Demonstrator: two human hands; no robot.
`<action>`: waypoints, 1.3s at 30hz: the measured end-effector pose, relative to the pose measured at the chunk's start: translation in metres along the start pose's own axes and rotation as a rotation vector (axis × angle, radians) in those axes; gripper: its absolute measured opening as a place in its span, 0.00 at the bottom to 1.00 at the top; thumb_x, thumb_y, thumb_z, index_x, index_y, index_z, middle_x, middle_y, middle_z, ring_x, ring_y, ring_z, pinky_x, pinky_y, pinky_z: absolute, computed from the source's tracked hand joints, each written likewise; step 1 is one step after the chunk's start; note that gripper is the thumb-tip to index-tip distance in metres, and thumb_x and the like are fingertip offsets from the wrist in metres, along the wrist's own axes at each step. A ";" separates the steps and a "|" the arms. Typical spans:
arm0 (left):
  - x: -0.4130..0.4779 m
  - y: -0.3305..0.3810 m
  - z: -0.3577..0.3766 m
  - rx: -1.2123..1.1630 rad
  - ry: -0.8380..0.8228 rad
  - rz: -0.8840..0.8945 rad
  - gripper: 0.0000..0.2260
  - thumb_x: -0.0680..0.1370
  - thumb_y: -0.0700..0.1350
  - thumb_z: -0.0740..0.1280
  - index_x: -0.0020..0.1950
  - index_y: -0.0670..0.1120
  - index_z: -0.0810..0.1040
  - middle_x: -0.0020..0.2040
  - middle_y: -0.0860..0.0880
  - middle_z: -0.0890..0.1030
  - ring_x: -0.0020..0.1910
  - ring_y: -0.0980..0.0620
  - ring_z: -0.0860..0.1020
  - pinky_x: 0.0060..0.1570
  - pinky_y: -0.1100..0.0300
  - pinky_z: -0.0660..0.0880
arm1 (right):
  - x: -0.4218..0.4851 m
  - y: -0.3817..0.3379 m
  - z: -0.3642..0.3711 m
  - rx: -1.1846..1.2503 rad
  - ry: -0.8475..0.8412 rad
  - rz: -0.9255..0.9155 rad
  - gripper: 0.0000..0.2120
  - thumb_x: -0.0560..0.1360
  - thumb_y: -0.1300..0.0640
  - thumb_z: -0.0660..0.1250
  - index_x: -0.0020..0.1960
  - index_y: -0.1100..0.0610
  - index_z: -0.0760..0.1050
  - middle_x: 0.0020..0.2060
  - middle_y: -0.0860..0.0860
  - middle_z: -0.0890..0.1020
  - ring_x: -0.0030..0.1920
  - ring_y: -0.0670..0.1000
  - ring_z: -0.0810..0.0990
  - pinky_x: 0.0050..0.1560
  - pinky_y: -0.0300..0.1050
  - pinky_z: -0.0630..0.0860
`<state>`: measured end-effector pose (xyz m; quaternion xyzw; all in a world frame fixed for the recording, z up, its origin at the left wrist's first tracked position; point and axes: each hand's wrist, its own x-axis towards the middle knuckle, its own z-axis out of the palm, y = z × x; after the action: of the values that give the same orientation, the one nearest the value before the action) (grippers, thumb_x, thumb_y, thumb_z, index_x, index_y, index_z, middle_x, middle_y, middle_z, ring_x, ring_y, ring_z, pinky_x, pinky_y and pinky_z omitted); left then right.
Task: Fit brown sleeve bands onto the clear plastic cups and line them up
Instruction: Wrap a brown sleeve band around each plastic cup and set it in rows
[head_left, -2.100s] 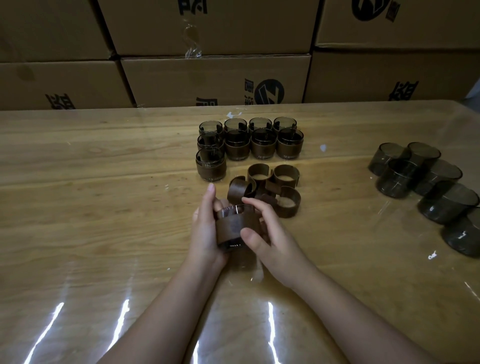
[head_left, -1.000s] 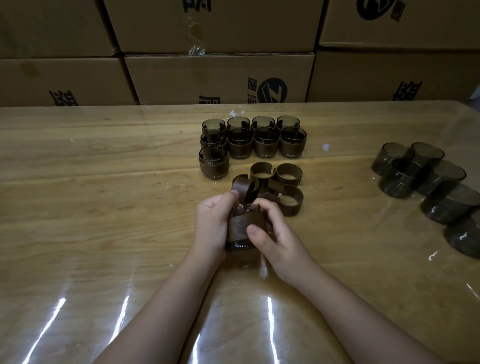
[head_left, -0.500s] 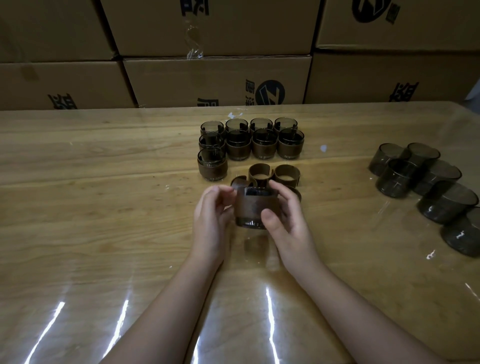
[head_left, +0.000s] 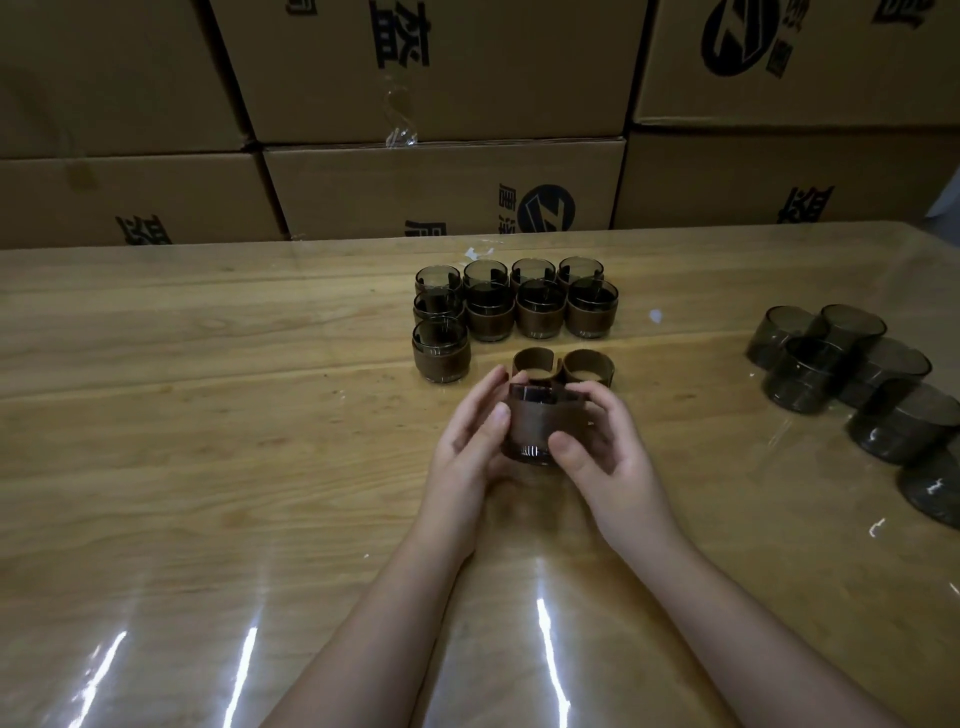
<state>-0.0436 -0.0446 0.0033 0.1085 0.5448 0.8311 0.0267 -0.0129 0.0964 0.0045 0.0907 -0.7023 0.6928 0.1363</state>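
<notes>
Cup (head_left: 532, 431) now seemingly upright between left hand (head_left: 467, 452) and right hand (head_left: 613, 462).

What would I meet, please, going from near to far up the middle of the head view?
Left hand and right hand gripping a sleeved cup → loose sleeve bands → rows of finished cups → stacked cardboard boxes.

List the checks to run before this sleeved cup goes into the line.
1. Sleeve band seated round held cup, rim and base showing: ok.
2. Grip: left hand and right hand both curl round the cup: ok.
3. Cup upright: ok.
4. Slot right of front sleeved cup: loose sleeve bands lie close; cannot tell.
5. Bare cups waiting at right: ok.
</notes>
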 end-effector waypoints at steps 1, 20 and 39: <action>0.001 -0.001 -0.001 -0.011 0.077 0.001 0.15 0.79 0.48 0.64 0.66 0.50 0.74 0.60 0.49 0.82 0.56 0.48 0.82 0.45 0.57 0.80 | 0.002 -0.003 0.000 -0.043 -0.012 -0.016 0.19 0.69 0.50 0.72 0.57 0.38 0.70 0.55 0.41 0.78 0.57 0.41 0.78 0.56 0.40 0.77; 0.003 -0.015 0.003 0.977 0.161 0.259 0.16 0.77 0.40 0.66 0.63 0.52 0.77 0.68 0.65 0.63 0.65 0.67 0.59 0.58 0.83 0.50 | 0.163 0.014 0.007 -0.753 -0.123 0.057 0.14 0.71 0.47 0.74 0.49 0.50 0.72 0.59 0.47 0.77 0.55 0.47 0.73 0.47 0.42 0.67; 0.004 -0.015 0.001 0.966 0.085 0.215 0.19 0.76 0.40 0.66 0.65 0.51 0.73 0.69 0.68 0.60 0.65 0.74 0.57 0.57 0.84 0.50 | 0.179 0.015 0.000 -0.909 -0.433 0.108 0.07 0.73 0.55 0.73 0.46 0.46 0.76 0.59 0.48 0.72 0.60 0.50 0.74 0.56 0.42 0.69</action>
<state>-0.0486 -0.0366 -0.0092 0.1301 0.8539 0.4855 -0.1350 -0.1869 0.1074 0.0472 0.1273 -0.9488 0.2882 -0.0229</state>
